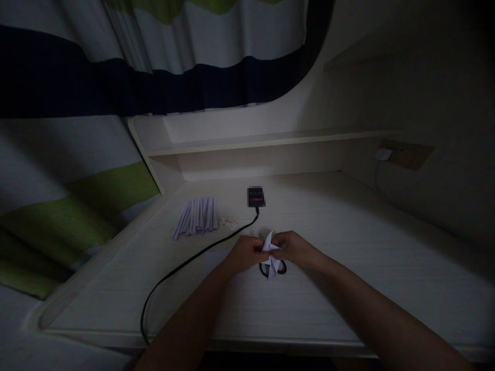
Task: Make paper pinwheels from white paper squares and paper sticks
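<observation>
Between both hands is a folded white paper pinwheel (273, 262) with pointed blades. My left hand (247, 251) is closed on its left side, thumb and fingers pinching the paper; a ring shows on one finger. From the right, my right hand (289, 246) pinches the same pinwheel near its middle. Below the paper, a pair of scissors (284, 267) with dark handles lies on the desk, mostly covered by the pinwheel and hands. Rolled pale paper sticks (197, 216) lie in a bundle to the left, beside a few small pale pieces (228, 222).
A dark device (256, 197) with a black cable (193, 256) sits on the white desk (328, 309); the cable curves to the front edge. A shelf (247, 144) runs along the back. Striped curtains (77, 206) hang at left. A plug (383, 154) is in the right wall.
</observation>
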`<state>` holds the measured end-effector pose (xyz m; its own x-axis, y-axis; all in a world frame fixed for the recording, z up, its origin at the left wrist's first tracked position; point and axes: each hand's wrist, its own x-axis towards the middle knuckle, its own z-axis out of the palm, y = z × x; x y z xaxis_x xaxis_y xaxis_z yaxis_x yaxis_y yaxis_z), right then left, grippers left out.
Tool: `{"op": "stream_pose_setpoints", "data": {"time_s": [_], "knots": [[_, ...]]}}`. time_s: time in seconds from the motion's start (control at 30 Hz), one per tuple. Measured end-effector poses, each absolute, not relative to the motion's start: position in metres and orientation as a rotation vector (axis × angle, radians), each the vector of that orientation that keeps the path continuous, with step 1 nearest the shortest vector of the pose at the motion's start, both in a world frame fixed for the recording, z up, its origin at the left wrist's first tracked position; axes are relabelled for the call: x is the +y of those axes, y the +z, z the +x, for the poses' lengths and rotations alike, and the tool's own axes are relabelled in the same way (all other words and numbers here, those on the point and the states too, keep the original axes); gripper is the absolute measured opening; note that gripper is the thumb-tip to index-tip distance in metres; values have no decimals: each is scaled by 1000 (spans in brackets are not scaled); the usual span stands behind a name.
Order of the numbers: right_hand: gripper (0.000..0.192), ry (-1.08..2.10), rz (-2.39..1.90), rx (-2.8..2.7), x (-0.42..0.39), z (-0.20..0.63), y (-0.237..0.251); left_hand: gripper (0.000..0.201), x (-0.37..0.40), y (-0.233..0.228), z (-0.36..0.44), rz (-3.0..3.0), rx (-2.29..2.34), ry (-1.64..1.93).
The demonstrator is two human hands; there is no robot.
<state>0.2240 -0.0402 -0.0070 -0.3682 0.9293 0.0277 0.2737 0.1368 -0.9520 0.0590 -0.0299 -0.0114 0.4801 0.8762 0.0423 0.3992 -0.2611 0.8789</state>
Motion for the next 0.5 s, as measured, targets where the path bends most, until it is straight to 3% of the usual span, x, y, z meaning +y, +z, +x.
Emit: {"op": "stream_pose_setpoints", "data": {"time_s": [0.2, 0.33, 0.5], "knots": [[14, 1121, -1085, -1692, -41, 222, 0, 13, -25, 0, 54, 1706, 1124, 769], [21, 937, -1111, -1727, -39, 224, 0, 18, -17, 8, 42, 1412, 1197, 1079], [10, 639, -1194, -2136, -35, 226, -19, 21, -9, 5, 32, 1215, 1196, 1298]]}}
